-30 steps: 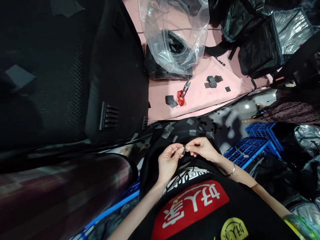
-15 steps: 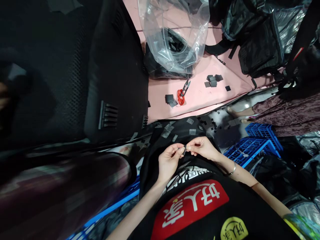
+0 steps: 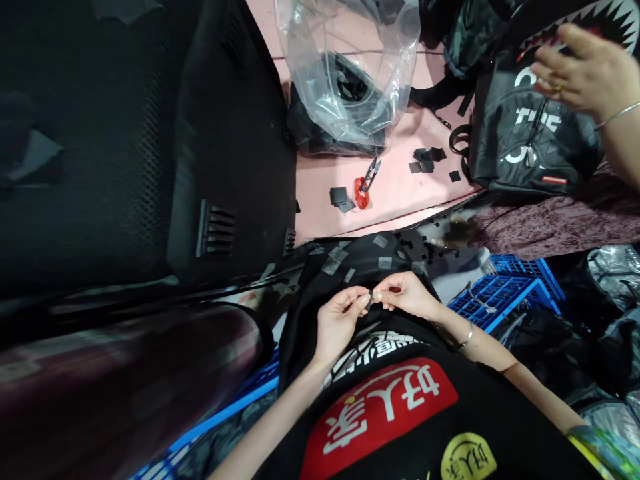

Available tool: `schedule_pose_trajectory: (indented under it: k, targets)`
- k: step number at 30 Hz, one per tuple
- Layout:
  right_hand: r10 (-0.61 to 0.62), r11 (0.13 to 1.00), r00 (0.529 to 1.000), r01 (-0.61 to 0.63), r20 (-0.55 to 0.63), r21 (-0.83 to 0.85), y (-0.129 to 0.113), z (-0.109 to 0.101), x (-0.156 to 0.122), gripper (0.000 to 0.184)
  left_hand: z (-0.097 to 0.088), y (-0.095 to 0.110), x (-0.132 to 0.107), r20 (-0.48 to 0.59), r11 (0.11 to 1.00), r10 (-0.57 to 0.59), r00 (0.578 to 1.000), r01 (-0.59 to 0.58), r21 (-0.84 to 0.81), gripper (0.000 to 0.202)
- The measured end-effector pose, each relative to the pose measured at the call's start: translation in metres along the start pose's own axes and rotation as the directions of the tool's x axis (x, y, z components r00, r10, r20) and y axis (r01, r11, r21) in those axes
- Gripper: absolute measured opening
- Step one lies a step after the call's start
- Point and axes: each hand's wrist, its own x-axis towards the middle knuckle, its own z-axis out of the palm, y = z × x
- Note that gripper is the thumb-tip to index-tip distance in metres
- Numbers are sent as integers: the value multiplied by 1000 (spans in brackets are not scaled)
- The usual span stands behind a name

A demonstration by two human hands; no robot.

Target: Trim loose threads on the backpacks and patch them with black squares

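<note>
Above my lap, both hands meet fingertip to fingertip over a small dark square patch. My left hand pinches it between thumb and fingers from one side. From the other side, my right hand pinches at its edge, also closed. Most of the patch is hidden by fingertips. Translucent pale pieces are scattered over the dark cloth on my lap. On the pink table surface beyond lie red-handled thread snips, a small stack of dark squares and a loose pile of similar squares.
A clear plastic bag with dark contents sits on the table. Large black padded luggage rises at left. At right, a co-worker's hand is over a black backpack. Blue crates stand below at right.
A black backpack with white lettering and a co-worker's hand have come into view at upper right. My hands stay almost still, pinching the patch.
</note>
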Motion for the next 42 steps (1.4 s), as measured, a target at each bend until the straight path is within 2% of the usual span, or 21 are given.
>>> schedule_pose_trajectory:
  k: [7, 12, 15, 18, 21, 29, 35, 42]
  targets:
    - [-20, 994, 1000, 18, -21, -103, -1, 0, -1, 28, -1, -2, 1, 9, 1000, -10, 1000, 11, -25, 25]
    - [-1, 998, 999, -2, -47, -58, 3, 3, -1, 30, -1, -4, 2, 6, 996, -43, 999, 44, -74, 25]
    - [-9, 998, 997, 4, -72, -66, 6, 5, 0, 29, -2, -5, 2, -8, 998, -42, 999, 41, -48, 27]
    - [-58, 985, 990, 36, -126, -167, 7, 7, 1, 23, -3, -6, 2, -26, 1000, -29, 999, 29, -4, 31]
    - [-94, 969, 987, 61, -128, -239, 6, 8, 2, 19, -3, -7, 0, -39, 1000, -22, 999, 22, 19, 37]
    - [-57, 971, 990, 25, -131, -239, 1, 13, 0, 13, -5, -7, -1, -33, 999, -43, 999, 42, -7, 38]
    - [-176, 871, 980, 113, -89, -478, -3, 13, 0, 11, -6, -3, -1, 1, 985, -125, 992, 124, -121, 39]
    - [-171, 799, 985, 146, 12, -584, -11, 7, -1, 10, -10, -2, -2, 50, 982, -155, 987, 160, -96, 36]
